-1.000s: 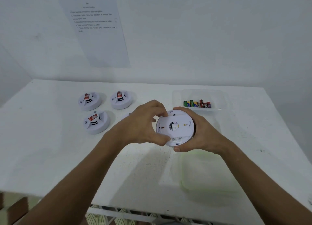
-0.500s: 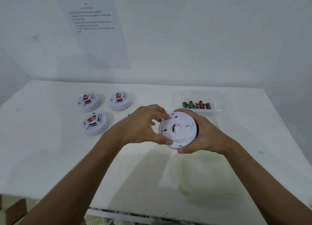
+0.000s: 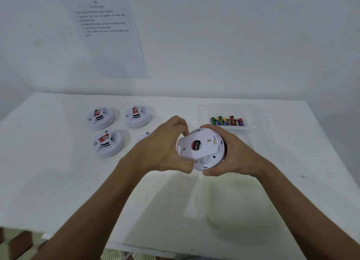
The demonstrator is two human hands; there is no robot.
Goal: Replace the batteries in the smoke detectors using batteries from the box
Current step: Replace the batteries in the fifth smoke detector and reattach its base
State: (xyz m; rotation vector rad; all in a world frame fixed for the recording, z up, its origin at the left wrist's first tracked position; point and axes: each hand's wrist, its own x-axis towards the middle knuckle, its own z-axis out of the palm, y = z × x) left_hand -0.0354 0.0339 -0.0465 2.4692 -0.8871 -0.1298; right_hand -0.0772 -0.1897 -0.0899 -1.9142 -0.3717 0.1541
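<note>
Above table [image 3: 58,162] — detector [image 3: 204,150] seemingly between both fingers [image 3: 181,127].

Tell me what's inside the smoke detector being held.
Through the round opening in the held smoke detector, a dark battery with red markings shows. The back cover hides the rest of the inside.

Bright, even, cool white light. Soft shadows fall toward six o'clock beneath the arms on the table [image 3: 58,181]. The hands are slightly motion-blurred. Wide-angle bending shows at the edges; the wall sheet [image 3: 109,35] text is unreadable.
</note>
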